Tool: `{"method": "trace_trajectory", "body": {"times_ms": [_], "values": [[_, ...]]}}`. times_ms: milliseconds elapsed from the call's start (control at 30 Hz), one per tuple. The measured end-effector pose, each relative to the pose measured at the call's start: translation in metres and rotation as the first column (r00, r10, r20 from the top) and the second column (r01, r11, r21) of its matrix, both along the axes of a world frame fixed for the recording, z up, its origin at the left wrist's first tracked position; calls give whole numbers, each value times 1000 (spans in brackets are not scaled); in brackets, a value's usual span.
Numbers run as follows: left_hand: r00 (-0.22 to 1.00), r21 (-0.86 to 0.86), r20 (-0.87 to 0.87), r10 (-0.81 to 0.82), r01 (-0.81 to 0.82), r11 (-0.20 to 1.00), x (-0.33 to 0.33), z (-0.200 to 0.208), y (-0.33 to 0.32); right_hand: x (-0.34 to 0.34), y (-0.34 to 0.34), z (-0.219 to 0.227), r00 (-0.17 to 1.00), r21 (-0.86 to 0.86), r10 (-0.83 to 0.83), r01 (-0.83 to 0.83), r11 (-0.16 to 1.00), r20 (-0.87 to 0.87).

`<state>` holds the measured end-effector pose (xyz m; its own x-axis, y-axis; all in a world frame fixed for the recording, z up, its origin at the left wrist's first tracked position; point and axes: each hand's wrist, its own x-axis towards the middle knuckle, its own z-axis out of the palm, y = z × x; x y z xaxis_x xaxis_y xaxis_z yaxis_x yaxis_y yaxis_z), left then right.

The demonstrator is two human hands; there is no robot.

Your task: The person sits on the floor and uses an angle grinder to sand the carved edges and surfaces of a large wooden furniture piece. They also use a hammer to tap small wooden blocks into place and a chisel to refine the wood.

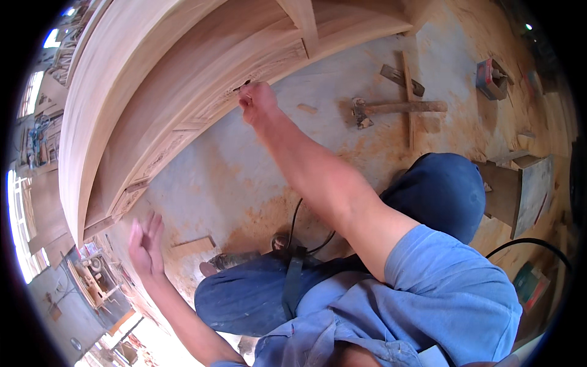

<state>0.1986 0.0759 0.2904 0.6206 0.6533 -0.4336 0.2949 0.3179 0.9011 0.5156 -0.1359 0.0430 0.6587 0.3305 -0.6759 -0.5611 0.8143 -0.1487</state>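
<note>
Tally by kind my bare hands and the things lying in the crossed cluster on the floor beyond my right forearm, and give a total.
Bare hands: 2 (left hand, right hand)
Wooden-handled tool: 1
Thin wooden strip: 1
Dark flat piece: 1
Total: 5

Left hand point(145, 248) blurred, dark thing point(247, 82) at right hand point(257, 101) too small to tell, wooden furniture point(107, 92) cut off by top edge
</note>
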Motion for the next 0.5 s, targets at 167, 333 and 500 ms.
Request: {"method": "trace_trajectory", "body": {"times_ms": [167, 333, 500], "values": [[940, -104, 37, 340, -335, 936, -116, -22, -16, 13, 8, -7, 999, 108, -22, 17, 994, 40], [911, -28, 107, 399, -398, 917, -287, -131, -53, 24, 12, -23, 990, 69, -26, 17, 997, 136], [739, -278, -111, 665, -665, 693, -331, -196, -74, -10, -6, -12, 980, -149, -1, 32, 988, 200]]}}
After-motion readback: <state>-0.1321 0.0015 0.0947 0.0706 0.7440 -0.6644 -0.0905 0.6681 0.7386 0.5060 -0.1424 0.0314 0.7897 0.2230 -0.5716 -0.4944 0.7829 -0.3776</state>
